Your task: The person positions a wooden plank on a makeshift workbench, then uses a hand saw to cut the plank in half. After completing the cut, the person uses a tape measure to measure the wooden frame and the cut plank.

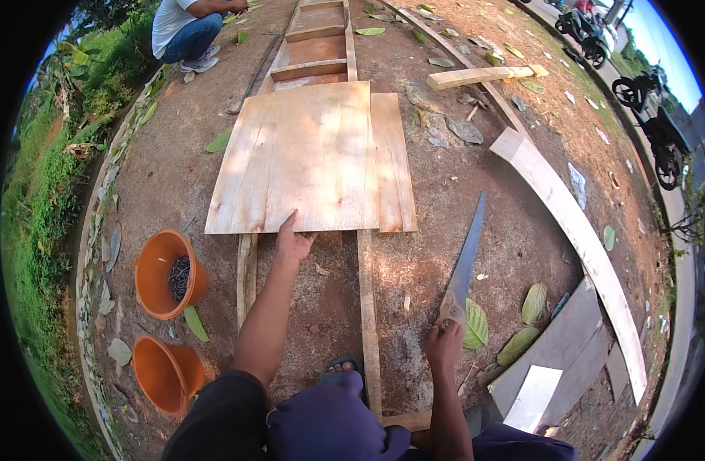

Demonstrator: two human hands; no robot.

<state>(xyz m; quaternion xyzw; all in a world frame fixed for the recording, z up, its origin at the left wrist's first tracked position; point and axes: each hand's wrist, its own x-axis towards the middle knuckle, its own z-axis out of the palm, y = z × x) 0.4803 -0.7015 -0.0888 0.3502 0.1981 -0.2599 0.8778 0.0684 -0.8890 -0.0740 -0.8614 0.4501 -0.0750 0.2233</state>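
My left hand [294, 241] grips the near edge of a pale plywood sheet [302, 154], thumb on top and the other fingers hidden beneath. The sheet lies across a long ladder-like timber frame [368, 307]. A narrower plywood piece [395, 165] sticks out along its right side. At the right, my right hand [445, 344] is closed round the wooden handle of a handsaw [465, 253]. The saw's blade points away from me, over the bare ground and apart from the sheet.
Two orange buckets stand at the left; the far bucket [149, 269] holds nails [179, 278]. A long pale plank [575, 223], grey boards [560, 353] and a short timber [475, 77] lie to the right. Another person [187, 31] squats at the far left. Motorbikes [652, 123] are parked far right.
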